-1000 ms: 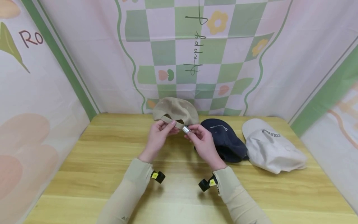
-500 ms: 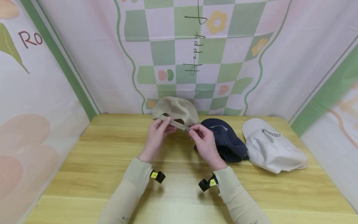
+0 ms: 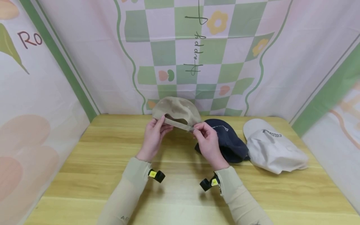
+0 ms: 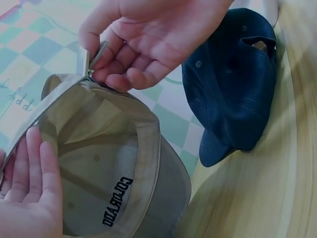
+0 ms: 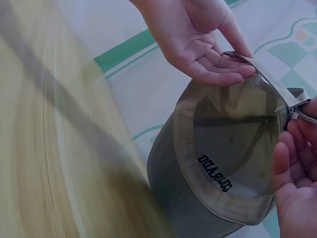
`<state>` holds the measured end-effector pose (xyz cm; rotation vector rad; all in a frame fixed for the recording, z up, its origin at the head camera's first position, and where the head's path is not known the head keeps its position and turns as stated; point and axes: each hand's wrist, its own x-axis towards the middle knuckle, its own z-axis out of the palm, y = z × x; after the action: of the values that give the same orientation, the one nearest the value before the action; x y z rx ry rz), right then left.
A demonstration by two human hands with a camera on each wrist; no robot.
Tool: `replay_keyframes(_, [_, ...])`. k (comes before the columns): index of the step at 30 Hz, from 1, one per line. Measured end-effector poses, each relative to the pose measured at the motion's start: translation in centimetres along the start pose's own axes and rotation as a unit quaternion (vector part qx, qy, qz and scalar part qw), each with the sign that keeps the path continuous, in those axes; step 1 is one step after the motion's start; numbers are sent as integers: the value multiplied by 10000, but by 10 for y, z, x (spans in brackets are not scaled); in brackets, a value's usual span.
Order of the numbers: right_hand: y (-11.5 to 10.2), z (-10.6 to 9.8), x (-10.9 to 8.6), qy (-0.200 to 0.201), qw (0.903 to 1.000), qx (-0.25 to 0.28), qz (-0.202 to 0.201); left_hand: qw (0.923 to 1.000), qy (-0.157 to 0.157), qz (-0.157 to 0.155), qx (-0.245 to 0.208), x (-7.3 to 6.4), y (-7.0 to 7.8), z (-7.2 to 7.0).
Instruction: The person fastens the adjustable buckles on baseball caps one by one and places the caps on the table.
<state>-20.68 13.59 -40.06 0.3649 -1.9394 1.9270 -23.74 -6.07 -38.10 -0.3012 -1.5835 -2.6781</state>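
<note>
A khaki baseball cap (image 3: 180,107) is held up at the back of the table, its rear opening and strap (image 3: 177,124) facing me. My left hand (image 3: 154,136) pinches the strap near its left end between thumb and fingers. At the strap's right end, my right hand (image 3: 207,139) pinches the metal buckle (image 4: 85,63) and strap tail. In the left wrist view the inside of the cap (image 4: 94,163) shows, with dark COLORADO stitching seen from behind. The right wrist view shows the strap (image 5: 270,79) stretched between both hands.
A navy cap (image 3: 229,143) lies on the wooden table (image 3: 107,162) just right of my right hand. Beyond it rests an off-white cap (image 3: 274,150) with dark lettering. A patterned curtain (image 3: 163,53) hangs behind the table.
My left hand has slid left along the strap, away from the buckle. The strap is now straighter, and the cap's rear opening shows wider. The other caps have not moved.
</note>
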Motion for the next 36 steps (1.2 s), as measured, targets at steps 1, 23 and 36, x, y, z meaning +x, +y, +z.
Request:
replay_keyframes(1, [0,0,0,7,10000,30,-40,10000,7,41,21,0,0,0])
replay_keyframes(23, [-1,1,2,-28,9975,678,203,9995,-108,291,100,-2,-6,-1])
replay_keyframes(36, [4,2,-1,-289,9947,820,547,9996,-182,130,167,-5,-5,2])
